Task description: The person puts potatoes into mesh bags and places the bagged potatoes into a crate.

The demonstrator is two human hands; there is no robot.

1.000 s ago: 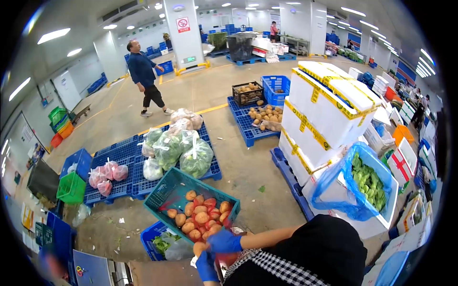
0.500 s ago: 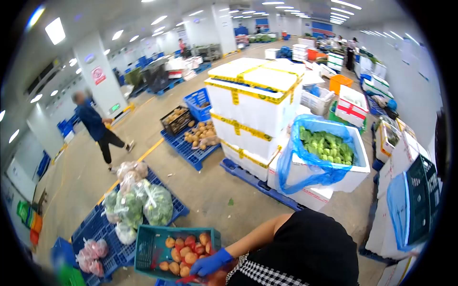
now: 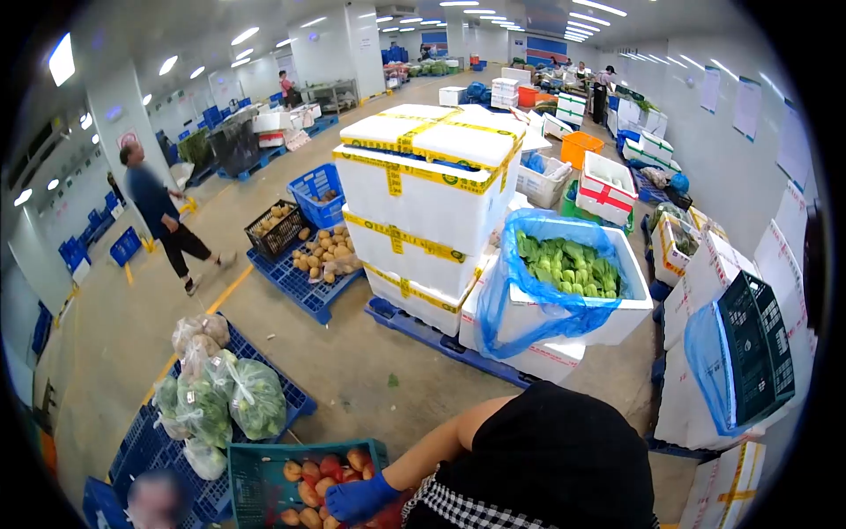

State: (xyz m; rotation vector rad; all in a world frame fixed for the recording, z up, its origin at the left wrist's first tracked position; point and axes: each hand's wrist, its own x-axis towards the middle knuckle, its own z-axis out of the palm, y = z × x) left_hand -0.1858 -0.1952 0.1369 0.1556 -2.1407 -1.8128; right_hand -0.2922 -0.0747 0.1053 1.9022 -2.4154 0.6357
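My left hand is out of sight below the frame. My right hand (image 3: 359, 499), in a blue glove, rests at the near side of a green crate (image 3: 249, 483), over the potatoes (image 3: 308, 492) and red netting. Its fingers point down and left, and what they hold, if anything, is hidden. Beside the crate, plastic bags of green vegetables (image 3: 257, 401) sit on a blue pallet (image 3: 293, 401). To the right, leafy greens (image 3: 568, 264) fill a white foam box (image 3: 624, 322) lined with blue plastic.
Taped white foam boxes (image 3: 419, 198) are stacked on a blue pallet (image 3: 441, 342) ahead. More potatoes (image 3: 326, 254) lie on another pallet. A person (image 3: 159, 212) walks at the left. A dark green crate (image 3: 760, 353) stands at the right, and a blurred round shape shows at the lower left.
The view has swung right, so the crate and foam boxes sit further left. My left hand, seen earlier with my right hand near a potato, has gone out of frame.
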